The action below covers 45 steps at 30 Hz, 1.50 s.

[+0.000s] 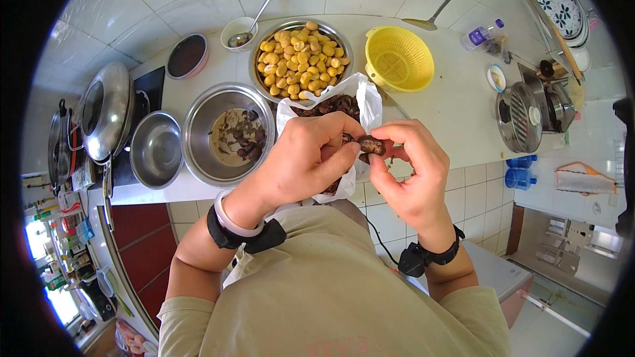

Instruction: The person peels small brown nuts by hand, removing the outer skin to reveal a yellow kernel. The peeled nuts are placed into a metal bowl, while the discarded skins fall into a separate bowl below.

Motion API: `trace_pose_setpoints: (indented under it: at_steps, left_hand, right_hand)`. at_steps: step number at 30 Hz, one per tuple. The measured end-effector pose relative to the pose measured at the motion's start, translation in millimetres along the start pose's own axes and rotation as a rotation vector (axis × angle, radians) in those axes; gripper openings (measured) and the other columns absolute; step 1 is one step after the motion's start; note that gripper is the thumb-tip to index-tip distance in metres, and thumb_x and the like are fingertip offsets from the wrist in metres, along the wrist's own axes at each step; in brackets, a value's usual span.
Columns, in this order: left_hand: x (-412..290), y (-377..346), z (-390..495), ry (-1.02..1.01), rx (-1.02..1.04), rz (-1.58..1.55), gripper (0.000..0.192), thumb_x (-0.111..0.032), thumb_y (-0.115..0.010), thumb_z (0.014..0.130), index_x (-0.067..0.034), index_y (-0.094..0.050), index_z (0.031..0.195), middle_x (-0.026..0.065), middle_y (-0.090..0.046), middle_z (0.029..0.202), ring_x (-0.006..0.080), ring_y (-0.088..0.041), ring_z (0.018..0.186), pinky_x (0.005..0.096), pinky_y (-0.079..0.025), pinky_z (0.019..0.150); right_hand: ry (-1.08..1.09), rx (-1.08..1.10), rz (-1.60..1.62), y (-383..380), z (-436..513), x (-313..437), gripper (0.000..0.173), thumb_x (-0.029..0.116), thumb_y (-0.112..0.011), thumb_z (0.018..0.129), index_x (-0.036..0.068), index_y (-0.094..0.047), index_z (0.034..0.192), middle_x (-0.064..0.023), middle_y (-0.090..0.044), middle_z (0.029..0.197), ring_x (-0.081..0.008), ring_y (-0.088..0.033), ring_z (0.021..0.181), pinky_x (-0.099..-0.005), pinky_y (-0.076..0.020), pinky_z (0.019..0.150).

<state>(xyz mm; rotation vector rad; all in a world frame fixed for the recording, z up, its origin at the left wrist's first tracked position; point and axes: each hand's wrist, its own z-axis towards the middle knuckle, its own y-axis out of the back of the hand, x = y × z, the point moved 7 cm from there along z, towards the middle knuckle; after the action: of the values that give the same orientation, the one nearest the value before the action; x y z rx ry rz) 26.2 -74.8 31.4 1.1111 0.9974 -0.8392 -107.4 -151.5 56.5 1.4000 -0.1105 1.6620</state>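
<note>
Between the fingertips of both hands is a dark brown chestnut [372, 146], its skin partly torn. My left hand [320, 153] pinches it from the left with thumb and forefinger. From the other side my right hand [414, 168] grips it the same way. Just beneath the hands, a white plastic bag [369, 104] holds brown peelings [337, 105]. A steel bowl [342, 42] beyond it is heaped with peeled yellow chestnuts [300, 59]. Left of my left hand, a deep steel pot [198, 158] contains dark unpeeled chestnuts [250, 146] in murky liquid.
A yellow plastic colander [399, 59] stands at the back right. Further left are a smaller steel bowl [156, 151], a lidded wok [106, 109] and a dark-filled basin [187, 57]. A white bowl [239, 34] holds a ladle. A glass-lidded pot [518, 116] sits at the right.
</note>
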Motion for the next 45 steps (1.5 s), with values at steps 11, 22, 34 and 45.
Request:
trace_pose_setpoints:
  at_steps: [11, 22, 34, 45]
  left_hand:
    - [-2, -12, 3, -0.040, 0.137, -0.047, 0.019, -0.002, -0.053, 0.085, 0.002, -0.065, 0.099, 0.0150, -0.059, 0.067, 0.0272, -0.057, 0.057, 0.0360, -0.048, 0.057]
    - [-13, -14, 0, -0.081, -0.053, 0.002, 0.020, 0.001, -0.053, 0.082, 0.003, -0.065, 0.098, 0.0168, -0.061, 0.067, 0.0256, -0.058, 0.054, 0.0350, -0.048, 0.054]
    - [7, -12, 0, 0.196, 0.080, -0.496, 0.015, -0.008, -0.055, 0.093, 0.003, -0.062, 0.099, -0.0007, -0.054, 0.065, 0.0048, -0.045, 0.054, 0.0242, -0.036, 0.050]
    - [-5, -2, 1, 0.022, -0.133, -0.091, 0.009, -0.002, -0.066, 0.083, 0.003, -0.063, 0.090, 0.0037, -0.061, 0.061, 0.0060, -0.053, 0.051, 0.0247, -0.042, 0.048]
  right_hand:
    - [0.401, -0.017, -0.297, 1, -1, 30, 0.030, -0.011, -0.073, 0.066, -0.002, -0.068, 0.095, -0.0110, -0.067, 0.095, -0.0259, -0.062, 0.075, -0.0332, -0.0512, 0.063]
    - [0.438, -0.139, -0.282, 3, -6, 33, 0.031, -0.012, -0.074, 0.066, -0.004, -0.067, 0.095, -0.0149, -0.069, 0.094, -0.0280, -0.065, 0.075, -0.0346, -0.0537, 0.064]
    - [-0.236, -0.093, 0.664, -1, -7, -20, 0.031, -0.012, -0.062, 0.089, -0.006, -0.057, 0.119, -0.0136, -0.065, 0.111, -0.0194, -0.067, 0.101, -0.0335, -0.0594, 0.082]
    - [-0.255, -0.011, 0.619, -11, -7, -18, 0.030, -0.011, -0.064, 0.088, -0.006, -0.064, 0.118, -0.0094, -0.063, 0.108, -0.0155, -0.067, 0.099, -0.0267, -0.0595, 0.080]
